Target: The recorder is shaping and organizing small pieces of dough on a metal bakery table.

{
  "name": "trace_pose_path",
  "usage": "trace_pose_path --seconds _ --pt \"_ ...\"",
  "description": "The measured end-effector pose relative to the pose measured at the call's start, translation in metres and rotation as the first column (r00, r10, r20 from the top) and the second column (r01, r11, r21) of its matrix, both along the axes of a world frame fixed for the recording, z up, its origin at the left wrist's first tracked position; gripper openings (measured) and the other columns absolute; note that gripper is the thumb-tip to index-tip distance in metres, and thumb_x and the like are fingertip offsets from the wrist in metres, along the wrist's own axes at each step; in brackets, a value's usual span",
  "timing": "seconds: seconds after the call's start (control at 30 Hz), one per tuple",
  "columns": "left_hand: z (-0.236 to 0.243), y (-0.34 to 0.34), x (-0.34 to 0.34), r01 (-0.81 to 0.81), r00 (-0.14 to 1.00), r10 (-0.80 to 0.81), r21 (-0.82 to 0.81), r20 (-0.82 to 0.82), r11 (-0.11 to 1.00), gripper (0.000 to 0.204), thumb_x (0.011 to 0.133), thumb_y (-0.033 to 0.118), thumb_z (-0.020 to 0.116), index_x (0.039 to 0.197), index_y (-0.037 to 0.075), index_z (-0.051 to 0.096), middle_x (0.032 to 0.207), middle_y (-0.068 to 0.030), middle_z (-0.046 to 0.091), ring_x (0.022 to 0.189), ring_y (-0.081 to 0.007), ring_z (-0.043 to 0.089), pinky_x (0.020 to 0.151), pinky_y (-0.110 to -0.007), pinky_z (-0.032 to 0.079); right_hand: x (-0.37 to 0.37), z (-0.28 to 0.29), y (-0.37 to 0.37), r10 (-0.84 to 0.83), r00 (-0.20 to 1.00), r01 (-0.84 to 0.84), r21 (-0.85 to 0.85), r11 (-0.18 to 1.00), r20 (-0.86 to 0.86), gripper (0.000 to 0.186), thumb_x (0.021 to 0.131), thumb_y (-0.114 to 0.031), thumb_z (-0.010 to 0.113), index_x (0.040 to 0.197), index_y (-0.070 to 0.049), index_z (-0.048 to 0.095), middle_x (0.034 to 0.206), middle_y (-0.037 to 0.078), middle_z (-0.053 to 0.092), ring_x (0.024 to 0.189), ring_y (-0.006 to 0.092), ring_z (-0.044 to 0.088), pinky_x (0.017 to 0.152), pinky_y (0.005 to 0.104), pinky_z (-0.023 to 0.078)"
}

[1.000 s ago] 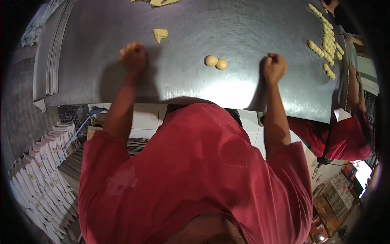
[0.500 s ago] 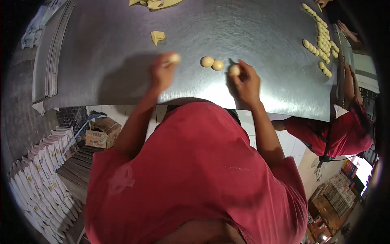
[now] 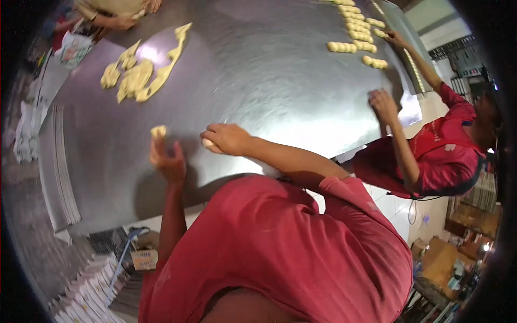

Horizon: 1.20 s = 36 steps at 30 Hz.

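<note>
I stand at a wide steel table (image 3: 269, 91). My left hand (image 3: 169, 160) reaches forward, and its fingertips pinch a small pale dough piece (image 3: 158, 132) just above the table. My right hand (image 3: 227, 138) lies palm down on the table a little to the right, cupped over a dough ball (image 3: 207, 143) of which only an edge shows at the fingers. The two hands are about a hand's width apart. My red shirt fills the lower part of the view.
Cut dough scraps (image 3: 140, 75) lie at the far left, near another person's hands (image 3: 121, 19). Rows of shaped dough rolls (image 3: 355, 35) sit far right. A co-worker in red has a hand (image 3: 383, 102) on the table's right edge. Stacked metal trays (image 3: 59, 161) lie at left.
My view has swung toward the left. My left hand moved out to the small dough piece and my right hand crossed leftward and came down over a dough ball.
</note>
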State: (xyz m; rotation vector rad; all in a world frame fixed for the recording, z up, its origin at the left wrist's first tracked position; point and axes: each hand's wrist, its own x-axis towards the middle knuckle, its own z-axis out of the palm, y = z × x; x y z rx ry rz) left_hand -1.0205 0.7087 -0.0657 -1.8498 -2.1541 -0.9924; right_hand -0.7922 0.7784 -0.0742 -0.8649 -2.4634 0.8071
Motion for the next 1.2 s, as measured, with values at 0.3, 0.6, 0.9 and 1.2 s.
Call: trace_pose_path --seconds 0.3,0.6,0.9,1.2 --pt "-0.004 0.003 0.009 -0.106 0.979 0.076 -0.156 -0.186 0.982 0.064 0.09 0.027 0.069 0.147 0.011 0.047 0.151 -0.022 0.04 0.135 -0.0399 0.043 0.11 -0.05 0.034 0.214 0.032 0.188 -0.916 0.23 0.476 -0.782 0.401 -0.33 0.028 0.1 -0.039 0.053 0.092 -0.013 0.06 0.069 0.0 0.052 0.06 0.0126 0.053 0.052 0.0326 0.045" --pt "-0.014 0.019 -0.008 -0.146 0.989 0.145 -0.154 -0.017 0.977 0.057 0.092 0.028 0.066 0.143 0.009 0.052 0.151 -0.0221 0.041 0.136 -0.0408 0.042 0.111 -0.049 0.034 0.455 -0.079 0.396 -0.772 0.519 0.805 0.093 0.585 0.367 0.019 0.082 -0.01 0.071 0.097 -0.002 0.063 0.077 0.008 0.061 0.065 0.0247 0.063 0.058 0.0354 0.052" --pt "0.009 0.048 -0.012 -0.153 0.783 0.285 -0.274 0.553 0.95 0.022 0.089 0.011 0.066 0.11 0.004 0.067 0.101 -0.0153 0.061 0.093 -0.028 0.06 0.081 -0.038 0.05 0.184 0.01 0.281 -0.585 0.811 0.577 -0.135 0.805 -0.022 0.048 0.088 -0.022 0.067 0.131 -0.001 0.058 0.127 0.02 0.062 0.122 0.0349 0.056 0.104 0.0469 0.044" --pt "0.02 -0.063 0.019 -0.138 0.714 0.164 -0.093 0.681 0.986 0.023 0.098 0.009 0.06 0.12 0.005 0.062 0.123 -0.0099 0.057 0.112 -0.0193 0.056 0.091 -0.03 0.047 -0.082 0.019 0.273 0.042 0.996 -0.068 0.345 0.936 0.081 0.056 0.08 -0.014 0.069 0.134 -0.009 0.056 0.13 0.019 0.057 0.124 0.0373 0.052 0.104 0.0445 0.044"
